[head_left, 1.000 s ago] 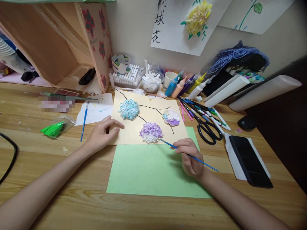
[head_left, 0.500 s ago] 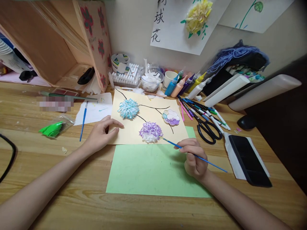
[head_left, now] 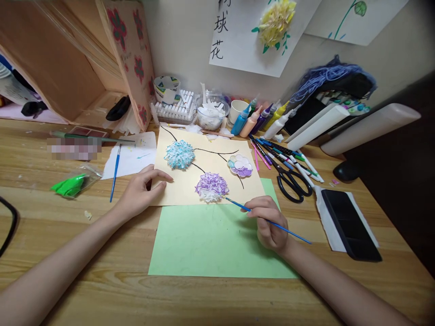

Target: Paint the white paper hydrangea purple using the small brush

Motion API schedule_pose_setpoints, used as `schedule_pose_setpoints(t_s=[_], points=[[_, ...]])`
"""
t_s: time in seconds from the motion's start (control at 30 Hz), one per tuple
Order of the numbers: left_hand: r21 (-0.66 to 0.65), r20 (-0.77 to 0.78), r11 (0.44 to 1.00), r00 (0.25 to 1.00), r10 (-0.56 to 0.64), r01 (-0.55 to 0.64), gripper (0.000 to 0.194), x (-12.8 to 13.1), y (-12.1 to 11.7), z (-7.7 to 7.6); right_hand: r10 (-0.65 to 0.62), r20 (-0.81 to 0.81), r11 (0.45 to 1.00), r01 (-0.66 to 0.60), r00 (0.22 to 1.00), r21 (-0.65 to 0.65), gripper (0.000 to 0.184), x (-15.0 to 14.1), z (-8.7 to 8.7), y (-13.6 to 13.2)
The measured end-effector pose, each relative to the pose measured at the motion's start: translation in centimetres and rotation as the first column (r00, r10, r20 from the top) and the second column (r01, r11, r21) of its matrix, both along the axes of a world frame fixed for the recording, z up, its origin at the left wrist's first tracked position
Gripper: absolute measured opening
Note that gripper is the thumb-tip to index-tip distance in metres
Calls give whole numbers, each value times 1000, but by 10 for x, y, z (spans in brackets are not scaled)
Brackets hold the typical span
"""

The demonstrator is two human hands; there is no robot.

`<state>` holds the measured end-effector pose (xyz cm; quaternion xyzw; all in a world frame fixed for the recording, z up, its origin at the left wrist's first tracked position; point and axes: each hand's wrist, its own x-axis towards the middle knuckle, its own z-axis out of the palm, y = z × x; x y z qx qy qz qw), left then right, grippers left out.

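My right hand (head_left: 270, 222) pinches a thin blue paintbrush (head_left: 285, 229), its tip at the lower right edge of a purple-and-white paper flower (head_left: 212, 184). The flower's bottom part is still white. It sits on a cream sheet (head_left: 183, 188) with drawn black branches, beside a blue-and-white paper flower (head_left: 180, 154). On the same sheet rests a flower-shaped palette (head_left: 239, 165) with purple and bluish paint in its wells. My left hand (head_left: 142, 190) lies at the sheet's left edge, fingers apart and curved, holding nothing. A green sheet (head_left: 217, 244) lies partly under the cream one.
Right of the sheets are black scissors (head_left: 295, 182), scattered pens (head_left: 282, 154) and a black phone (head_left: 350, 226) on white paper. Paint bottles (head_left: 249, 122) and a bowl of paper scraps (head_left: 213, 115) stand behind. Another paintbrush (head_left: 114, 174) lies at left near a green packet (head_left: 70, 185).
The brush tip has shifted slightly left along the purple flower's lower edge, my right hand with it. My left hand keeps its place on the sheet. The whole view has moved slightly.
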<state>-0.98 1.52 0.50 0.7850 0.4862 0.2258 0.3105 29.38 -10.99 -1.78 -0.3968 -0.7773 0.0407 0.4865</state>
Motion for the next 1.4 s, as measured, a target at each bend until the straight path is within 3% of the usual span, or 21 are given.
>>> schedule_pose_setpoints(t_s=[0.07,0.13,0.3,0.4,0.5,0.7,0.93,1.2,1.3,1.4], points=[[-2,-1,1000,1000,-1,1,22,0,0,-1,-20,-37,999,21,999,33,18,2,-3,0],[-1,-3,1000,1000,-2,2,22,-1,1,-1,-117,-135,992,123,984,34,16,5,-6,3],[3,-8,1000,1000,-10,10,23,-2,3,-3,-403,-339,909,415,850,-41,22,28,-10,25],[-6,-12,1000,1000,-14,14,23,-3,3,-3,-523,-378,845,524,764,-110,25,44,-10,36],[-1,-15,1000,1000,-20,20,23,-4,3,-5,-565,-356,821,550,744,-155,28,52,-11,39],[4,-18,1000,1000,-11,12,23,-4,3,-5,-534,-281,844,486,798,-226,27,49,-14,37],[-14,-12,1000,1000,-15,15,24,-4,4,-6,-512,-276,858,466,814,-216,26,49,-15,38],[-5,-10,1000,1000,-18,18,24,-3,2,-3,-458,-351,880,472,817,-49,26,36,-10,30],[-4,-2,1000,1000,-13,13,24,-3,1,-3,-339,-359,935,353,870,-26,20,17,-7,18],[-3,6,1000,1000,-10,10,23,-2,1,-2,-188,-248,981,191,951,-8,15,0,-4,5]])
